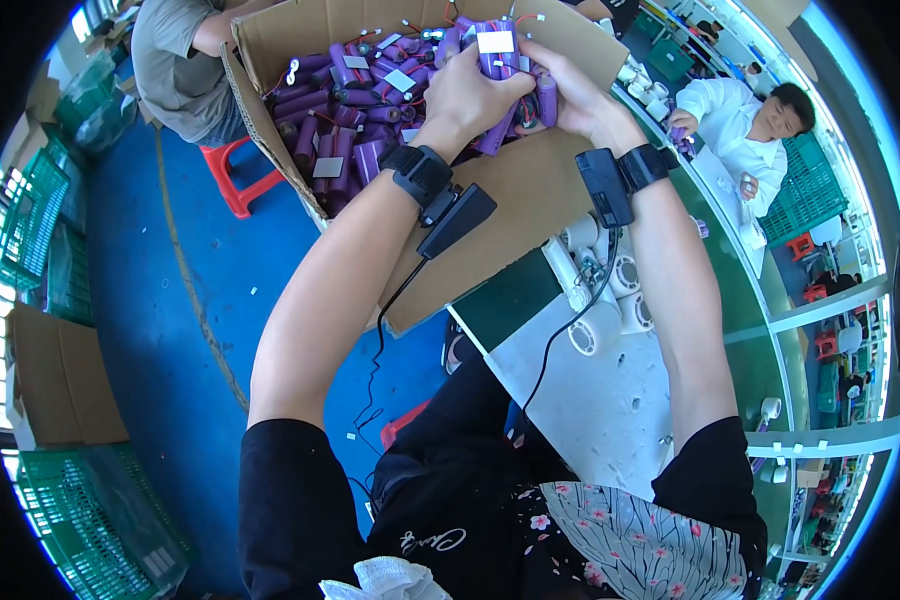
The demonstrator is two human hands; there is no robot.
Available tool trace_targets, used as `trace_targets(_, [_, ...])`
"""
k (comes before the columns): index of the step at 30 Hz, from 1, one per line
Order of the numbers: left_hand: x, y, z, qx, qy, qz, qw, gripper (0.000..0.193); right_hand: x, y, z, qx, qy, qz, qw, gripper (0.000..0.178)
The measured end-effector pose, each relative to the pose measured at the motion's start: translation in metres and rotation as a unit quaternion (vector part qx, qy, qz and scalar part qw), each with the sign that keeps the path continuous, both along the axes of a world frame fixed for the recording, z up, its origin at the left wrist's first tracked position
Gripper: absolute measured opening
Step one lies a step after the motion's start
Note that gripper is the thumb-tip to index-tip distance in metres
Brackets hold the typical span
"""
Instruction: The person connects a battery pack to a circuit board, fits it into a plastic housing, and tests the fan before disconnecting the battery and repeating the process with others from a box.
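Observation:
A large cardboard box [505, 190] stands in front of me, heaped with purple battery packs [370, 85] that carry white labels and thin red and black wires. Above its right part, my left hand [465, 95] is closed around purple battery packs [498, 65], one with a white label facing up. My right hand [575, 92] is closed on the right side of the same cluster, next to an upright purple pack [547, 98]. Some fingertips of both hands are hidden behind the packs. A black device is strapped to each wrist, with cables hanging down.
White round housings [595, 325] lie on the workbench [580, 400] below my right forearm. Beyond the box's left side, a person [185, 70] sits on a red stool [238, 180]. Across the bench at right, a co-worker [750, 130] handles parts. Green crates [95, 520] stand on the left.

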State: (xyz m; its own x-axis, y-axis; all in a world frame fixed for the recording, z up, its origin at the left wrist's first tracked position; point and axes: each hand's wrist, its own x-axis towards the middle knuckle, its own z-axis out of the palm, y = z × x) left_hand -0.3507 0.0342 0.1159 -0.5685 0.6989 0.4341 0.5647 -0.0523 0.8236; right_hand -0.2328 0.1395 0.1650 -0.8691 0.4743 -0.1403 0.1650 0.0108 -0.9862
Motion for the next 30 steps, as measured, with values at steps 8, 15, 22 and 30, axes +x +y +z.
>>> trace_targets(8, [0.01, -0.015, 0.014, 0.031, 0.04, -0.011, 0.999, 0.055, -0.001, -0.008, -0.012, 0.035, 0.128, -0.031, 0.991, 0.04])
trace_targets(15, [0.016, -0.015, 0.016, 0.134, 0.123, 0.004, 0.983, 0.052, 0.004, -0.017, -0.011, 0.02, 0.222, -0.055, 0.973, 0.038])
trace_targets(22, [0.033, -0.025, 0.034, 0.204, 0.192, -0.003, 0.96, 0.05, 0.022, -0.04, 0.004, 0.047, 0.311, -0.094, 0.945, 0.036])
trace_targets(30, [0.074, -0.052, 0.069, 0.2, 0.251, -0.022, 0.947, 0.054, 0.066, -0.032, 0.012, 0.059, 0.339, -0.086, 0.935, 0.036])
